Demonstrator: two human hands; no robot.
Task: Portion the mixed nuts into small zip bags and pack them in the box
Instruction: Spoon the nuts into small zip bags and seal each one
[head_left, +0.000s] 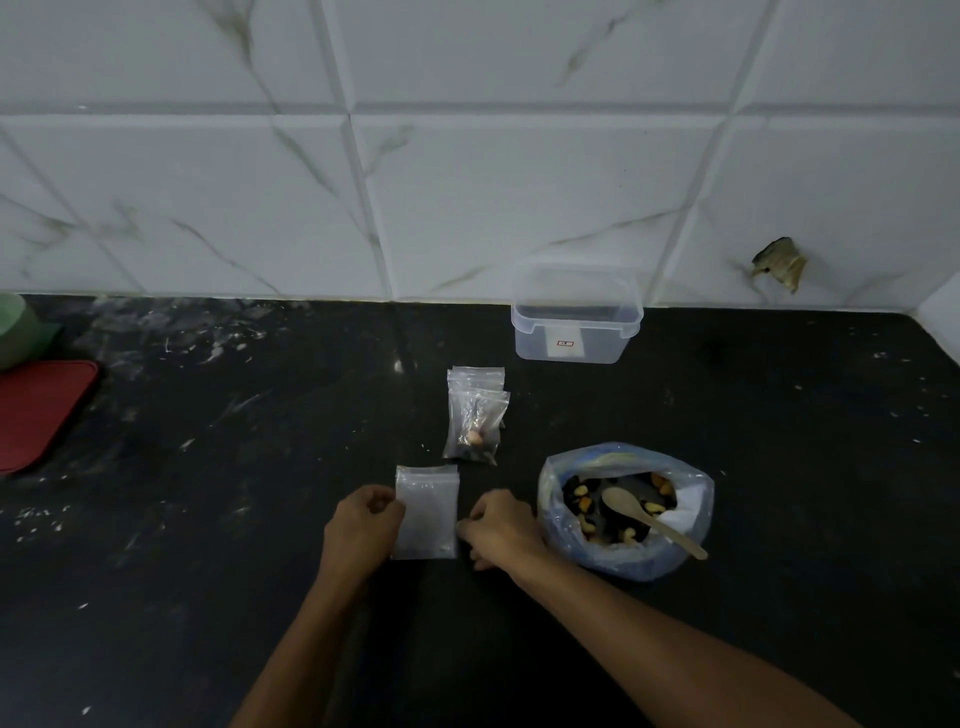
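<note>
Empty zip bag (426, 512) held on the desk (208, 519).
Left hand (361, 525) and right hand (501, 527) each pinch one side edge, grip clamped.

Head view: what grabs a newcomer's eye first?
Both hands, left and right, pinch the side edges of an empty zip bag low in the centre of the dark counter. Right of them sits the open nut bag with a wooden spoon in it. Behind, a filled zip bag lies ahead of the clear box at the wall.
</note>
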